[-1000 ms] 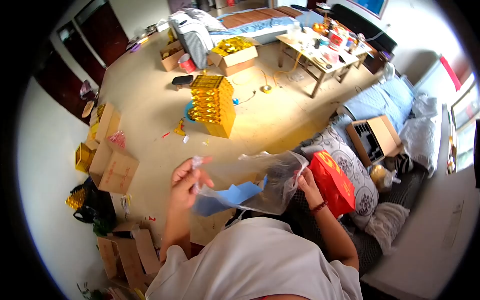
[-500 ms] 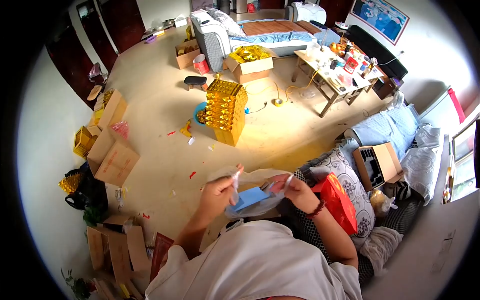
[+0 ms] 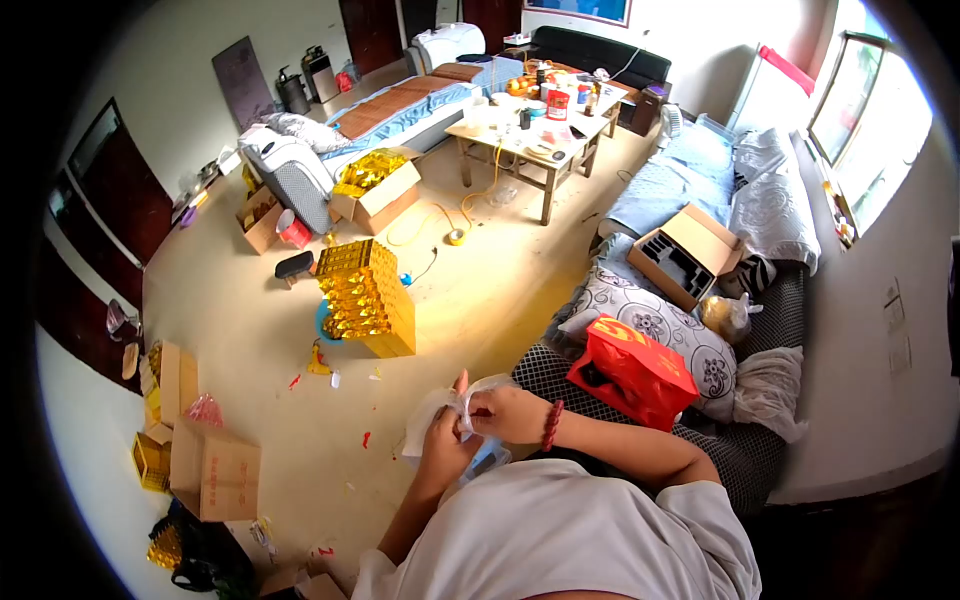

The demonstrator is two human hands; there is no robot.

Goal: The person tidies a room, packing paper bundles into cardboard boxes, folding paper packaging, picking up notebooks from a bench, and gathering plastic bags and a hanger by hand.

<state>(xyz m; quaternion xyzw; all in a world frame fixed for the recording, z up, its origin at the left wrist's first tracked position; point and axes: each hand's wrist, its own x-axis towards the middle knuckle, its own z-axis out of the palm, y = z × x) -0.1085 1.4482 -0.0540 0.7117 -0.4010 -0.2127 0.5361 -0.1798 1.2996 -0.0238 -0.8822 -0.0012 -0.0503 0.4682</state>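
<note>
A thin translucent plastic bag (image 3: 425, 412) is bunched between my two hands, close in front of my shirt. My left hand (image 3: 447, 440) is closed on the bag's gathered top, with the thumb pointing up. Against it, my right hand (image 3: 507, 413), with a red bead bracelet at the wrist, pinches the same twisted plastic. A bit of pale blue (image 3: 487, 458) shows through the bag below the hands; most of the contents are hidden. To the right, a red bag (image 3: 640, 375) lies on the dark patterned sofa.
A gold-covered stack (image 3: 368, 300) stands on the floor ahead, beside a blue basin. Cardboard boxes (image 3: 225, 470) line the left wall. A cluttered table (image 3: 515, 150) stands at the back. An open box (image 3: 690, 250) and a patterned cushion (image 3: 640, 310) rest on the sofa.
My hands have come together and the bag's spread opening is now gathered between them. The blue thing inside is mostly covered. The head view has swung to the right.
</note>
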